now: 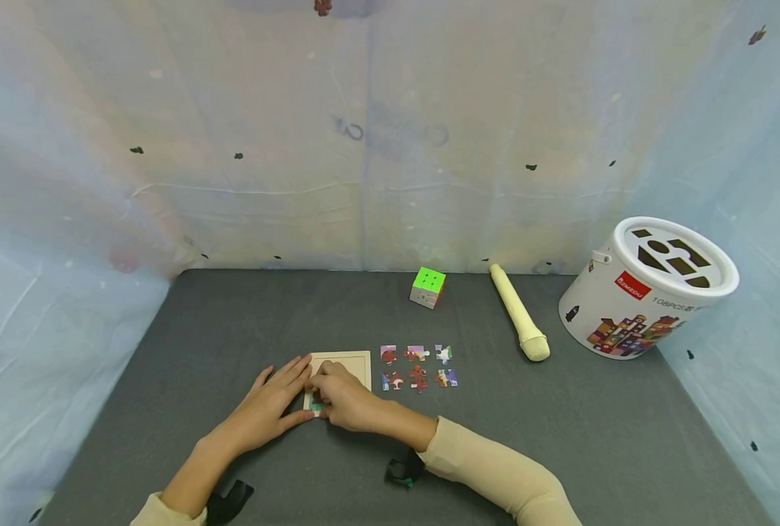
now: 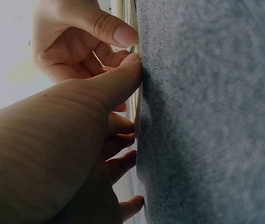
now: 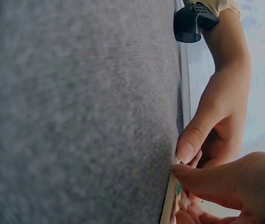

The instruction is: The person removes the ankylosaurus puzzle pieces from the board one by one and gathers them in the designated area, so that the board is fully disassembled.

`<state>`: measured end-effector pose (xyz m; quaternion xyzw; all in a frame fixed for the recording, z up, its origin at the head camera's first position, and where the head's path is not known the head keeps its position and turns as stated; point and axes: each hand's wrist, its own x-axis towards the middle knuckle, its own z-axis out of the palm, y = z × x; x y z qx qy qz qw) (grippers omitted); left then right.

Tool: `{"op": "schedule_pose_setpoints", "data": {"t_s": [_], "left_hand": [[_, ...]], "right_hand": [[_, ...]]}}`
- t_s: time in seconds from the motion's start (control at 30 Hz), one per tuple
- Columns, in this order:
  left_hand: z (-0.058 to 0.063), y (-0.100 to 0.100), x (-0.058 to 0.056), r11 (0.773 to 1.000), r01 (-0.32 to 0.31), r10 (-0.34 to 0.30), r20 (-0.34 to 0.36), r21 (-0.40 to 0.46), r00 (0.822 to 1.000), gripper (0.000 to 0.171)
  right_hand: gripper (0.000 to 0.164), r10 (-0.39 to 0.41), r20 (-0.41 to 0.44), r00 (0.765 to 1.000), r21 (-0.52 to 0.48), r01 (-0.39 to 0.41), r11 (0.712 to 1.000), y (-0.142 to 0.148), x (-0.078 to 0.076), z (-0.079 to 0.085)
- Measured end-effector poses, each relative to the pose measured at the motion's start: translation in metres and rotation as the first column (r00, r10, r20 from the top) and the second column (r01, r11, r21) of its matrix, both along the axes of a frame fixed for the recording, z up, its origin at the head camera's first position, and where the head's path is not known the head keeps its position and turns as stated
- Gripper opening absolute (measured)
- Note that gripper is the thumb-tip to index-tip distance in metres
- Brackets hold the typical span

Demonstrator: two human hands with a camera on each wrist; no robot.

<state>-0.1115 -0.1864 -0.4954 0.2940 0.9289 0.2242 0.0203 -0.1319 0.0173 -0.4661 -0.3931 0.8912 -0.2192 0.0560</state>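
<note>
A small wooden jigsaw tray (image 1: 342,356) lies on the dark table in front of me. My left hand (image 1: 273,400) rests along its left side, fingers extended, the thumb at the lower left corner. Over the middle of the tray is my right hand (image 1: 342,398), its fingers bent down into the tray and its thumb (image 3: 190,173) at the near edge. Beside the right fingertips a dark red and green jigsaw patch (image 1: 317,404) shows in the lower left corner. The right hand covers much of the tray; I cannot tell whether it pinches a piece.
Several loose jigsaw pieces (image 1: 419,376) lie in two rows right of the tray. Behind them sits a puzzle cube (image 1: 428,286) with a green top. Farther right are a pale yellow stick with a rounded end (image 1: 518,310) and a white block bucket (image 1: 646,292).
</note>
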Motion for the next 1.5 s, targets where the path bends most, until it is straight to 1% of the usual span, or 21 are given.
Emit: {"op": "schedule_pose_setpoints", "data": {"t_s": [0.13,0.33,0.43,0.67,0.83,0.97,1.17,1.3,1.43,1.5], "left_hand": [[0.000,0.001,0.000,1.000,-0.001,0.001,-0.001,-0.006,1.000,0.083],[0.000,0.001,0.002,1.000,-0.006,0.006,-0.007,-0.011,1.000,0.082],[-0.001,0.001,0.002,1.000,-0.003,0.003,-0.008,-0.013,1.000,0.082],[-0.002,0.000,0.002,1.000,0.000,0.000,-0.014,-0.005,1.000,0.081],[-0.002,0.000,0.002,1.000,-0.002,0.002,-0.024,-0.008,1.000,0.079],[-0.001,0.001,0.002,1.000,-0.001,0.001,-0.026,-0.020,1.000,0.077],[0.000,0.002,0.002,0.999,-0.013,0.012,-0.028,-0.030,1.000,0.077],[-0.001,0.003,0.002,0.999,-0.016,0.015,-0.026,-0.034,1.000,0.076],[0.000,0.003,0.002,0.999,-0.016,0.015,-0.024,-0.033,1.000,0.077],[0.000,0.002,0.002,0.999,-0.018,0.017,-0.023,-0.029,1.000,0.077]], "right_hand": [[0.038,-0.006,0.004,1.000,-0.009,0.006,1.000,0.001,-0.001,0.000],[0.021,0.000,-0.010,1.000,-0.071,-0.001,0.997,0.001,-0.004,-0.002],[0.022,0.013,-0.013,1.000,-0.094,-0.014,0.995,0.002,-0.004,-0.002],[0.022,0.021,-0.048,0.999,-0.094,-0.025,0.995,0.003,-0.004,-0.001],[0.016,0.024,-0.011,1.000,-0.162,-0.025,0.986,0.009,-0.004,0.001],[0.016,0.020,0.027,0.999,-0.234,-0.013,0.972,0.021,-0.005,0.005],[0.016,0.007,0.037,0.999,-0.274,0.004,0.962,0.048,-0.003,0.011],[0.017,-0.046,0.048,0.998,-0.278,0.057,0.959,0.070,-0.001,0.011],[0.018,-0.122,0.077,0.990,-0.262,0.138,0.955,0.091,0.000,0.006],[0.017,-0.149,0.078,0.986,-0.262,0.164,0.951,0.100,0.000,0.004]]}}
